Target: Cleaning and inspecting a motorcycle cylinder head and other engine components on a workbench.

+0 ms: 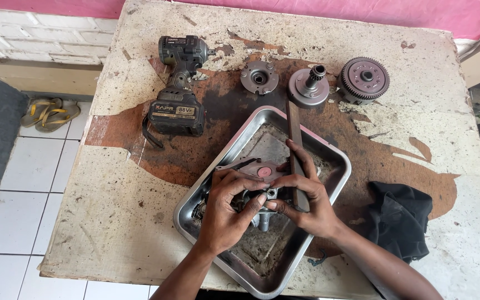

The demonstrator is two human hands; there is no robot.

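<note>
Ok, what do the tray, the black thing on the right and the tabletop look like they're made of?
Tray: looks like stainless steel, going by its bright mirror-like rim; the inside is grimy. Black thing: probably cloth, since it lies crumpled in soft folds. Tabletop: seemingly painted wood or board, with cream paint flaking off brown, oil-stained patches.

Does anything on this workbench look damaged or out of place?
Yes: the tabletop is badly worn, its pale coating peeled off around a dark oily stain. The steel tray sits askew on it. Both hands, left and right, grip a greasy metal part over the tray.
</note>
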